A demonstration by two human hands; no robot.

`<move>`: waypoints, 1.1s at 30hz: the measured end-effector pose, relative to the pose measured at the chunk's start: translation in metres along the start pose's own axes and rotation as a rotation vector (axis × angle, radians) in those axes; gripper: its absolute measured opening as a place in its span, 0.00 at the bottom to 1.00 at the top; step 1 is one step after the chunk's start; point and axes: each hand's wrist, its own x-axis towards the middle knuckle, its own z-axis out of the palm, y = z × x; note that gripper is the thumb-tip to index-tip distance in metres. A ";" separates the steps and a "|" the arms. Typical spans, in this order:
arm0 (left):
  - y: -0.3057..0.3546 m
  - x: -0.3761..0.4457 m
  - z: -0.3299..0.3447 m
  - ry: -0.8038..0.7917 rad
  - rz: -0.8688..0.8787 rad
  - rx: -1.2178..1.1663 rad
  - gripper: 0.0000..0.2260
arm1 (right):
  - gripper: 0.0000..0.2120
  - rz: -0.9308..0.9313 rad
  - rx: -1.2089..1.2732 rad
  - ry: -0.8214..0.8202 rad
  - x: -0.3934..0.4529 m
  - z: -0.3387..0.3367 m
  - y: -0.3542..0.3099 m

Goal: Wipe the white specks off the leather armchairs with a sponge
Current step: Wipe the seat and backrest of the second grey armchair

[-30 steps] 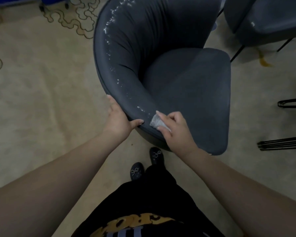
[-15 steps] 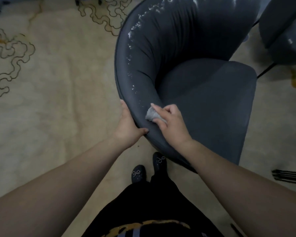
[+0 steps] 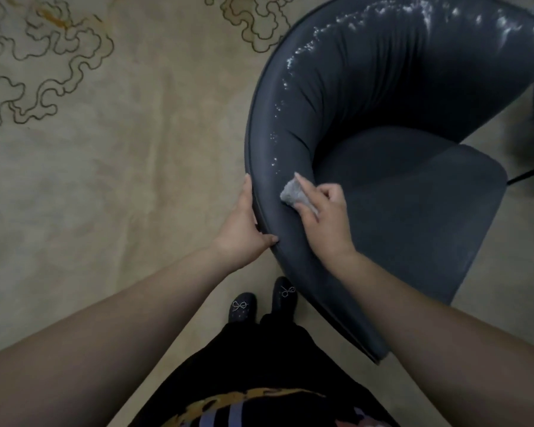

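On the armchair (image 3: pixel 383 195) rim, near left: sponging white specks (image 3: pixel 305 53), partly done.
Gripped the rim's outer edge with left hand (image 3: pixel 244 223), fingers outside and thumb hooked over, probably to steady the chair against the strokes. Pinched the grey sponge (image 3: pixel 292 192) in right hand (image 3: pixel 324 217), fingers curled onto it, pressed flat at the speck trail's near end. Moved farther up the rim than a second earlier; cleared stretch behind, specks remaining along the far back.

Head view, steeply downward, close.
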 end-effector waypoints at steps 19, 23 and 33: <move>0.011 0.035 -0.019 0.066 0.035 -0.002 0.50 | 0.25 -0.174 -0.074 -0.031 0.031 0.009 -0.014; 0.011 0.049 -0.025 0.056 0.035 0.003 0.52 | 0.23 -0.154 -0.143 -0.005 0.092 0.014 -0.027; 0.022 0.092 -0.067 -0.108 0.114 0.023 0.52 | 0.22 -0.136 -0.223 0.070 0.113 0.027 -0.045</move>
